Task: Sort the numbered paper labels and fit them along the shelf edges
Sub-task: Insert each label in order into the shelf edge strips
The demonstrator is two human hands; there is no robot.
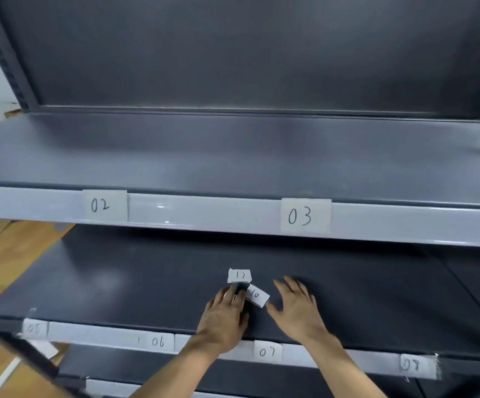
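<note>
Two loose white paper labels lie on the dark middle shelf point(118, 282): label 12 point(240, 276) and, just to its lower right, label 10 point(256, 296). My left hand point(224, 317) lies palm down beside them, its fingertips on a further label that is mostly hidden under it. My right hand point(297, 307) rests flat on the shelf right of label 10, fingers spread, holding nothing. Labels 02 point(104, 205) and 03 point(304, 216) sit in the upper shelf's edge strip. Labels 05 point(35, 328), 06 point(158, 341), 07 point(267, 351) and 08 point(411, 364) sit along the middle shelf's edge.
The grey upper shelf point(233, 156) and the dark back panel point(233, 53) rise above. Orange-brown floor point(12, 254) shows at the left. Part of a lower shelf edge strip point(112, 387) is visible at the bottom.
</note>
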